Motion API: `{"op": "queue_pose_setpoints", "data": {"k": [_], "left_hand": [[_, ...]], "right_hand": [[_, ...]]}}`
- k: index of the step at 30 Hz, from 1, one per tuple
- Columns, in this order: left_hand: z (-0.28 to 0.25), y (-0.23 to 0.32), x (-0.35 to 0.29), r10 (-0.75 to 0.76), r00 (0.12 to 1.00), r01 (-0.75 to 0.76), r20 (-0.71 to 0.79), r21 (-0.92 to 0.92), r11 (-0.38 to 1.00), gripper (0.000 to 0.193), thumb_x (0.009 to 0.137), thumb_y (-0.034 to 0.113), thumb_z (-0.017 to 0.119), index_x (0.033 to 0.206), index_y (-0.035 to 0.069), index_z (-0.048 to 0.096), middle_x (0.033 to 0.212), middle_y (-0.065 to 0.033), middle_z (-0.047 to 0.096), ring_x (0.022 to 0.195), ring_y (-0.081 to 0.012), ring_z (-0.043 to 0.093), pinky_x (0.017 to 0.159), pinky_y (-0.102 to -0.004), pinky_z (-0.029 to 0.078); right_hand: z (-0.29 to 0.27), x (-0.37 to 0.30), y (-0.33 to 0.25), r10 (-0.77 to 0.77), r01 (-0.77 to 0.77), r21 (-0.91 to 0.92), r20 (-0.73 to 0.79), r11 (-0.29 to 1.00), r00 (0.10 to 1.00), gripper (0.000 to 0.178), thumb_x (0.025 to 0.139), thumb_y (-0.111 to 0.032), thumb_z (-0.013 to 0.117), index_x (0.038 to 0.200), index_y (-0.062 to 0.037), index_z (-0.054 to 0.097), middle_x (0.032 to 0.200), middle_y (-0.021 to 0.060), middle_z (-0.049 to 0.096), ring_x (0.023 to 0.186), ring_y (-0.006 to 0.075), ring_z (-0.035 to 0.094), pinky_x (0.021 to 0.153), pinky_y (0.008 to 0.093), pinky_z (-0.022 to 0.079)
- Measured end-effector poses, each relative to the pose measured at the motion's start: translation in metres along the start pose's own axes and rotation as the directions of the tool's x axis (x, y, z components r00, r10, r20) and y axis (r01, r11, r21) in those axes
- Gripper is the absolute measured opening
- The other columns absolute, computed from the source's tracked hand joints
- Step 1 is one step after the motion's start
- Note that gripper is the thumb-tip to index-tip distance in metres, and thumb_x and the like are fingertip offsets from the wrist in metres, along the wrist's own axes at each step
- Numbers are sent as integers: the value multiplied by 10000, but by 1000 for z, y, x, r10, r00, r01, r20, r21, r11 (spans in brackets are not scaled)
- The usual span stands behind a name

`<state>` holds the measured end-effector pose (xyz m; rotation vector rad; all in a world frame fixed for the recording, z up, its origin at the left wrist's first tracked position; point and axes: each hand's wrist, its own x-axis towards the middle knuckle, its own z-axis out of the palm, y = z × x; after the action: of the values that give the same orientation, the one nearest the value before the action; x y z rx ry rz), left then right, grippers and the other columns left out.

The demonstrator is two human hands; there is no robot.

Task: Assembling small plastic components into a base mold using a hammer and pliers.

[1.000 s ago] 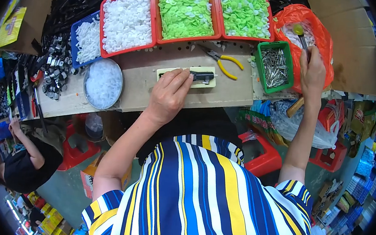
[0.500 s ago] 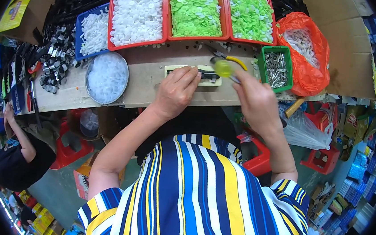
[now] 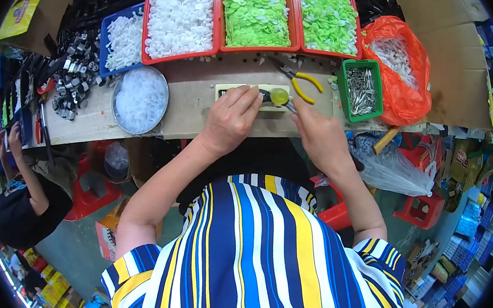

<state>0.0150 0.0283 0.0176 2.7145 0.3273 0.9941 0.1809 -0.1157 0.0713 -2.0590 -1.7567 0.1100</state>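
Observation:
My right hand (image 3: pixel 325 138) is wrapped round the handle of a hammer with a translucent yellow head (image 3: pixel 278 96). That head is down on, or just above, the right end of a small black part (image 3: pixel 265 96) lying in a cream fixture block (image 3: pixel 222 87). My left hand (image 3: pixel 230 120) presses on the same black part with its fingertips bunched together, and its fingers cover much of the part and the block. Beyond the right hand lie pliers with yellow handles (image 3: pixel 308 89). A green bin (image 3: pixel 342 87) of thin metal pieces (image 3: pixel 360 92) stands right of the pliers.
Red trays (image 3: pixel 217 16) of white and green plastic discs line the back. Leftward are a blue tray (image 3: pixel 104 53), a round metal dish (image 3: pixel 163 111) of translucent pieces and loose metal clips (image 3: pixel 71 80). An orange bag (image 3: pixel 421 69) sits right. Another person (image 3: pixel 30 211) works at far left.
My right hand has swung the hammer down and left, bringing its head onto or close to the black part. My left hand stays in place. The pliers' handles are now uncovered.

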Motion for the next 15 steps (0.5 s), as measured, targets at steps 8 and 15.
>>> {"op": "queue_pose_setpoints", "data": {"k": [8, 15], "left_hand": [[2, 27, -22, -90, 995, 90, 31, -11, 996, 372, 772, -13, 598, 1124, -125, 638, 1196, -227, 597, 1160, -364, 575, 993, -389, 492], [11, 26, -29, -53, 998, 52, 23, 57, 997, 378, 766, 4, 598, 1120, -120, 648, 1196, -216, 609, 1171, -347, 586, 976, -361, 507]], "right_hand": [[-52, 27, -29, -221, 226, 6, -188, 974, 957, 344, 900, -106, 654, 1223, -16, 578, 942, 147, 704, 725, 276, 689, 596, 388, 496], [5, 38, -19, -159, 183, -102, 205, 978, 966, 440, 850, -97, 688, 1269, -55, 562, 787, 98, 643, 692, 294, 657, 621, 388, 490]]}}
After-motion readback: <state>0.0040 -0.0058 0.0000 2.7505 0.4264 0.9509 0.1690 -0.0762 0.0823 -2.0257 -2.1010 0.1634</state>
